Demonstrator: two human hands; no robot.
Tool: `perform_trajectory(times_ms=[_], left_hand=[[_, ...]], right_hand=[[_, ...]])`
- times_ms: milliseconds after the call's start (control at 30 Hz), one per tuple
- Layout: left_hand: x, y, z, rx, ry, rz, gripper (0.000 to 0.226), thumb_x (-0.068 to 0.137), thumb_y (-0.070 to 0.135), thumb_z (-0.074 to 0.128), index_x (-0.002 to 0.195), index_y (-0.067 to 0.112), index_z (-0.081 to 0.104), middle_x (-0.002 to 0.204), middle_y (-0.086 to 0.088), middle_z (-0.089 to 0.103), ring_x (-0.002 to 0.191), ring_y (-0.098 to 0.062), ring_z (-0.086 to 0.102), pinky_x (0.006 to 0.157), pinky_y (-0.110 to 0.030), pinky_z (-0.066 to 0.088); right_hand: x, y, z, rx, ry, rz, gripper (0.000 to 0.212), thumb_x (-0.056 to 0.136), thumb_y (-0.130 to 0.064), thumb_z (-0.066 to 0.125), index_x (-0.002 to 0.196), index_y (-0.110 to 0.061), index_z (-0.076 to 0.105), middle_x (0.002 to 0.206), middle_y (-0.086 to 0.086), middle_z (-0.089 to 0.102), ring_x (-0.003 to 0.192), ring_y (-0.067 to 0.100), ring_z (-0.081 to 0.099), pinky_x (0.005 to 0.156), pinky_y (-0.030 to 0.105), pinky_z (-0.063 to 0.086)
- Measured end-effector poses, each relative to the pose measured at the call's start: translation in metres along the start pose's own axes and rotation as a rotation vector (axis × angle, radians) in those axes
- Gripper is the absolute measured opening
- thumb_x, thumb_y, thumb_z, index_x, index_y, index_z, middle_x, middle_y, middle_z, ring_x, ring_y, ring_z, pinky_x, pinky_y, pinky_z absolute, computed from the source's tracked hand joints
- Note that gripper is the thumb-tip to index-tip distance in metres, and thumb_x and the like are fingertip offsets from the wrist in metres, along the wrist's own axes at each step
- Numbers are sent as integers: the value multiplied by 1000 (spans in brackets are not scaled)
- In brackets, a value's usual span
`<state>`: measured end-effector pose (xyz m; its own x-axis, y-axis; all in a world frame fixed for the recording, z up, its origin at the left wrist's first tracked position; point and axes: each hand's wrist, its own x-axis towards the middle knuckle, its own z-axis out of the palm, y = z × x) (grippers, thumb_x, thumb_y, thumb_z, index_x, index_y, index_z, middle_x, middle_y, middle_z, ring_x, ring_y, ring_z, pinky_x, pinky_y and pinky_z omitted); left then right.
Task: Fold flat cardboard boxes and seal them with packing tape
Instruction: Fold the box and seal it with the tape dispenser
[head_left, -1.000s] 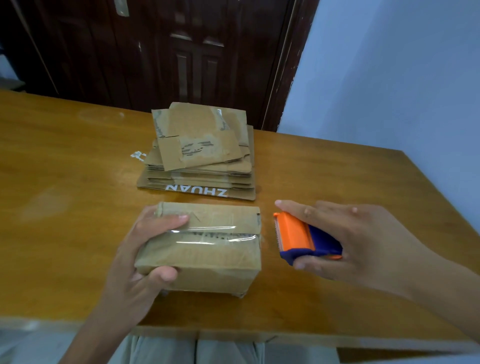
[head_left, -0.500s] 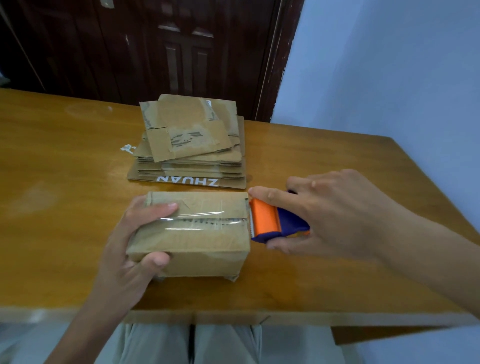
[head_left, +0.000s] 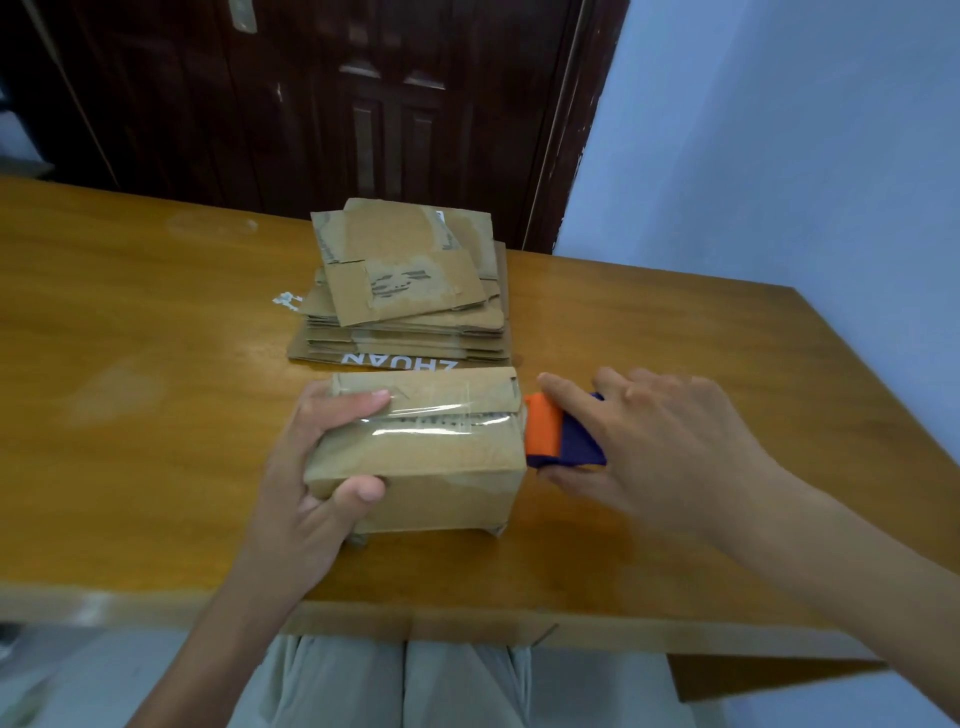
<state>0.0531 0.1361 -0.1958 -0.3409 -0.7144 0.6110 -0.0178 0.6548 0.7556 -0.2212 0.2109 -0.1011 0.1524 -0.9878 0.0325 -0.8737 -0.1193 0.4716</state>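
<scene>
Item: box (head_left: 415, 447), which we are gripping with the left hand (head_left: 317, 467); right hand (head_left: 660, 441) gripping tape dispenser (head_left: 558, 436) (risk: crooked pull wrinkling tape).

Home room, wooden table (head_left: 156, 322), dark panelled door (head_left: 322, 104), pale blue wall (head_left: 779, 135)

Soft dim light, slight blur, wide-angle bending.

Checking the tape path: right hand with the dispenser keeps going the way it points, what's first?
The right hand points the orange-and-blue tape dispenser leftward. First contact would be the right end of the folded cardboard box, apparently touching already; depth is unclear.
</scene>
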Motion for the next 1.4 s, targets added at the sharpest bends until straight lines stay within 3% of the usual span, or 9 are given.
perform_trajectory(times_ms=[233,400,567,633,733,867,1067,1267,1400], left_hand=[[-2,4,-1,-24,-27,-21,57,96,74,49,131,30,59,141,-10,50,135,0,45,98,-10,44],[-3,16,-12,31,-83,-12,44,95,47,64,129,21,70,157,-10,40,142,-21,43,103,-20,47],[-4,30,-10,100,-59,70,44,93,44,70,131,24,70,147,-14,45,142,-26,42,106,-15,43],[-4,33,-13,110,-25,58,46,93,46,70,133,25,70,147,-14,45,142,-21,41,105,-13,43],[-9,36,-18,146,-2,67,48,90,38,71,136,24,67,147,-14,43,141,-10,40,107,-9,41],[-8,35,-15,254,-5,125,50,90,43,77,137,27,68,148,-11,42,144,-11,37,114,-15,38],[-15,46,-4,289,56,162,57,84,45,82,135,24,69,145,-8,45,143,-17,41,116,-24,40],[-26,50,-7,317,3,206,54,85,45,79,131,18,70,145,-11,48,141,-20,44,114,-31,43],[-22,53,-1,293,18,197,49,83,43,80,126,20,72,144,-11,48,141,-22,44,114,-27,42]], right_hand=[[-16,-19,54,71,77,312,79,92,-61,63,158,-27,38,106,15,52,91,32,47,75,44,41],[-29,-47,34,238,79,362,61,104,-61,29,159,-36,35,126,8,59,118,30,51,109,50,38],[-21,-69,-21,1223,192,640,41,110,-49,34,151,-46,38,137,-20,56,122,2,52,101,30,47],[-34,-72,-36,1647,170,572,30,112,-32,42,136,-47,49,139,-8,62,113,7,60,93,30,52],[-33,-77,-45,1485,243,613,41,104,-51,40,144,-44,50,151,-7,56,127,11,56,108,37,47],[-25,-100,-78,1088,325,668,101,84,-85,43,163,-42,-2,171,-12,23,153,17,33,118,46,41],[-12,-106,-72,1227,166,675,134,60,-95,64,157,-50,-17,173,-8,15,154,23,30,115,53,42],[-25,-85,-32,1566,180,764,115,67,-78,75,161,-46,17,145,-1,59,121,13,60,99,36,54],[-23,-87,-25,1478,305,713,77,92,-63,63,159,-48,27,123,-20,62,110,4,62,95,36,59]])
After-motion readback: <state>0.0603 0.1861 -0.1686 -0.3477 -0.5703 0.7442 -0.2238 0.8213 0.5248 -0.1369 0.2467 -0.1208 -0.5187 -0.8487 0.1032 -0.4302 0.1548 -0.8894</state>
